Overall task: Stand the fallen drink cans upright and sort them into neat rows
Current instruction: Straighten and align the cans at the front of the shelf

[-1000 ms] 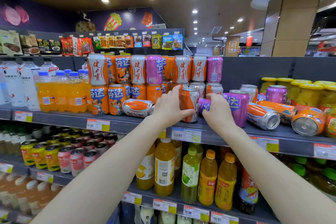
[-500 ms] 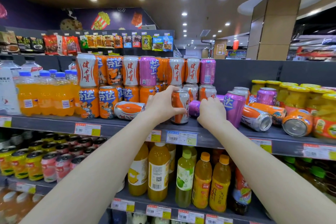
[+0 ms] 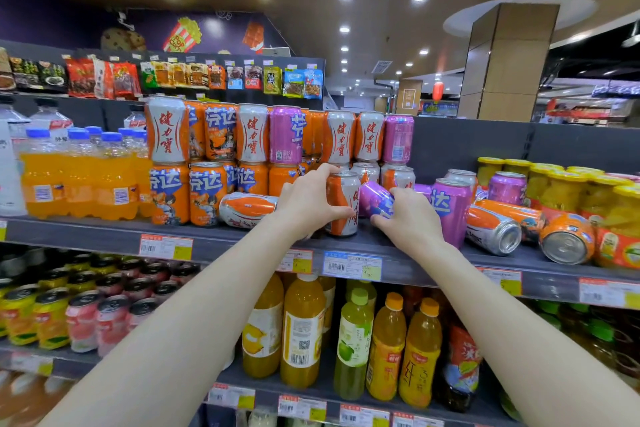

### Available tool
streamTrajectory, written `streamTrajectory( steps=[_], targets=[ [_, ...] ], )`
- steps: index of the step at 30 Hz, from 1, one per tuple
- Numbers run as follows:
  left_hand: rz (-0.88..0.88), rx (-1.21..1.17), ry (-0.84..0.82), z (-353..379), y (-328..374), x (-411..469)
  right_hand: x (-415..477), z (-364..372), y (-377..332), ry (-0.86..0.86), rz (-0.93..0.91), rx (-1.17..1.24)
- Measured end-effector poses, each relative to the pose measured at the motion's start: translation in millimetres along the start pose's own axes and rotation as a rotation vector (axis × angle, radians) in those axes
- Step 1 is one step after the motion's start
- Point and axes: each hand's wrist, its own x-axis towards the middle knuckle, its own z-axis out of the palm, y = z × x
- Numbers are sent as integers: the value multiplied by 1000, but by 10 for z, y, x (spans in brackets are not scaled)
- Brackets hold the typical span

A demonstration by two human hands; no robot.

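Observation:
On the grey shelf (image 3: 104,236) my left hand (image 3: 306,204) grips an upright orange-and-white can (image 3: 343,204). My right hand (image 3: 408,218) holds a purple can (image 3: 375,199) that is tilted, its top end raised toward the left. A fallen orange-and-white can (image 3: 247,210) lies on its side left of my left hand. To the right, beside an upright purple can (image 3: 450,208), two more cans lie fallen: a silver-orange one (image 3: 493,230) and an orange one (image 3: 568,239). Stacked upright cans (image 3: 252,139) fill the back.
Orange soda bottles (image 3: 79,180) stand at the shelf's left; yellow-lidded fruit jars (image 3: 568,191) crowd the right end. Juice bottles (image 3: 304,329) and small cans (image 3: 52,308) fill the lower shelves. Price tags (image 3: 351,265) line the shelf edge.
The purple can in my right hand has tipped up from lying flat to a tilt. My left hand stays on the upright orange-and-white can. The camera has drifted right.

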Motion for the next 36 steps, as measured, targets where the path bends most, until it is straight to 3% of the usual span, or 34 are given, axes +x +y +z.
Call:
streamTrajectory(
  steps=[6,12,23,29,36],
  targets=[
    [2,2,-1,-32,-9,1,-83,-10,-7,57,89,128],
    [5,-7,2,-12,7,-4,-175,-13,-60,78,143,462],
    [46,37,21,1,-35,-31,-161,-90,27,-161,172,597],
    [190,101,119,-6,39,-32,-117,-66,64,-258,184,677],
    [316,112,107,-16,248,8,-190,-82,61,-138,146,776]
  ],
)
